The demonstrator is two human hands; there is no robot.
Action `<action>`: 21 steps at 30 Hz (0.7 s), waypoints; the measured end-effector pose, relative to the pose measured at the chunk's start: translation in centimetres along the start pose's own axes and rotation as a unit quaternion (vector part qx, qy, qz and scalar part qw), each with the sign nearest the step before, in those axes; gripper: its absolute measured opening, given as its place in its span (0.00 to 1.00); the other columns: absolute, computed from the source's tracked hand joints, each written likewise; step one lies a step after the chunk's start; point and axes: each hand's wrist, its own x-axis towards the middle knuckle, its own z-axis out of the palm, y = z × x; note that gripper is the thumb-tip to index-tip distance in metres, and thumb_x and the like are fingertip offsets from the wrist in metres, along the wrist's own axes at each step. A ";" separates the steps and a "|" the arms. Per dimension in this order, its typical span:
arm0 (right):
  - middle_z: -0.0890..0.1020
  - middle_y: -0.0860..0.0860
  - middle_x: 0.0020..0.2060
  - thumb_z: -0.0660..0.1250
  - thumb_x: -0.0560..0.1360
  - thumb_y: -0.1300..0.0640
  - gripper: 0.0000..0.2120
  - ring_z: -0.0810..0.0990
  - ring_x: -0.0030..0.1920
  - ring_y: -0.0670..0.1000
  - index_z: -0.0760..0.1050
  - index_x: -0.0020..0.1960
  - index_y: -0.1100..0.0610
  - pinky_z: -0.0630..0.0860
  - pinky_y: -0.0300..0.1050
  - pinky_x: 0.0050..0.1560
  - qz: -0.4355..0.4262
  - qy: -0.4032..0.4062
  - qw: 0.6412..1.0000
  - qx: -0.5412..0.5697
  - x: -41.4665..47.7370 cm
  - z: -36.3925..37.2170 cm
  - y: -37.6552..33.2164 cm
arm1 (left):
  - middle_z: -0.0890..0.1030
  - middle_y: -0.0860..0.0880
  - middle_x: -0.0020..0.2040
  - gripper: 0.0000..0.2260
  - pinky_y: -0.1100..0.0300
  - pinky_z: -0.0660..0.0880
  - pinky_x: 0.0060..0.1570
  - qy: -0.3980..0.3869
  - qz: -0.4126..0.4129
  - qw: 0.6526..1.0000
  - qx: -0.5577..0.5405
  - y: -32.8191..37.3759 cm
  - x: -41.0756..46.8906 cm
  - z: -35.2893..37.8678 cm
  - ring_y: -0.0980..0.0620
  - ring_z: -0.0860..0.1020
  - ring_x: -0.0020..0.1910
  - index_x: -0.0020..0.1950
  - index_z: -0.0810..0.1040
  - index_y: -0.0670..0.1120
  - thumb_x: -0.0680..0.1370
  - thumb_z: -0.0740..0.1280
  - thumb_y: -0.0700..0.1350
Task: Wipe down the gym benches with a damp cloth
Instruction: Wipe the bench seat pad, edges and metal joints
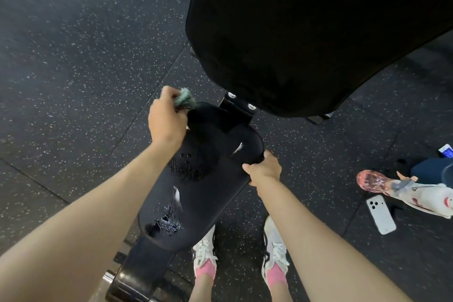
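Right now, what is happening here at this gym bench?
A person is wiping the black padded bench seat. The left hand grips a crumpled grey-green cloth at the seat's far end, near the black backrest pad. The right hand holds the seat's right edge. Water droplets lie on the near part of the seat.

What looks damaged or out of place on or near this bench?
The seat pad looks cracked and peeling in two patches, one near its middle and one at its near end, with small pale tears. A white phone also lies on the floor nearby.
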 end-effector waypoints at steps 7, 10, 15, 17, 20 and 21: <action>0.72 0.55 0.68 0.74 0.70 0.62 0.36 0.76 0.63 0.59 0.64 0.75 0.53 0.79 0.57 0.55 -0.034 -0.023 0.999 -0.002 0.2 -0.5 0.9 | 0.78 0.43 0.47 0.15 0.55 0.66 0.41 -0.059 0.036 0.997 0.026 4.6 -3.5 5.3 0.42 0.73 0.52 0.57 0.71 0.43 0.73 0.63 0.33; 0.74 0.55 0.66 0.73 0.72 0.62 0.33 0.77 0.62 0.58 0.65 0.73 0.54 0.80 0.55 0.55 -0.054 -0.032 0.998 -0.002 0.2 -0.6 1.4 | 0.76 0.45 0.41 0.16 0.52 0.65 0.36 -0.042 0.067 0.994 0.070 6.1 -6.1 7.3 0.45 0.68 0.47 0.54 0.70 0.41 0.69 0.59 0.28; 0.78 0.52 0.55 0.65 0.74 0.72 0.28 0.77 0.54 0.53 0.68 0.71 0.57 0.79 0.49 0.54 -0.017 -0.099 0.987 0.122 0.1 -2.0 1.7 | 0.78 0.44 0.39 0.16 0.54 0.63 0.34 -0.039 0.138 0.987 0.068 5.6 -7.8 8.6 0.43 0.72 0.44 0.53 0.73 0.39 0.68 0.60 0.27; 0.78 0.53 0.56 0.60 0.76 0.75 0.26 0.78 0.54 0.54 0.69 0.71 0.58 0.79 0.48 0.52 0.015 -0.121 0.975 0.183 -0.1 -2.7 1.7 | 0.79 0.44 0.39 0.15 0.55 0.63 0.34 -0.058 0.178 0.981 0.058 5.5 -9.0 8.8 0.42 0.74 0.45 0.51 0.74 0.39 0.68 0.61 0.27; 0.79 0.57 0.57 0.52 0.79 0.74 0.22 0.80 0.51 0.54 0.71 0.68 0.60 0.79 0.50 0.52 0.049 -0.140 0.954 0.262 -0.4 -3.2 1.9 | 0.80 0.47 0.41 0.15 0.56 0.63 0.33 -0.104 0.207 0.971 0.057 5.7 -10.4 9.0 0.45 0.73 0.46 0.52 0.74 0.41 0.69 0.61 0.29; 0.79 0.57 0.58 0.50 0.79 0.73 0.22 0.81 0.52 0.54 0.70 0.68 0.61 0.79 0.51 0.53 0.055 -0.140 0.950 0.274 -0.3 -3.3 2.1 | 0.80 0.48 0.42 0.15 0.56 0.63 0.33 -0.117 0.214 0.968 0.059 5.6 -10.7 9.2 0.46 0.73 0.46 0.52 0.74 0.41 0.69 0.61 0.29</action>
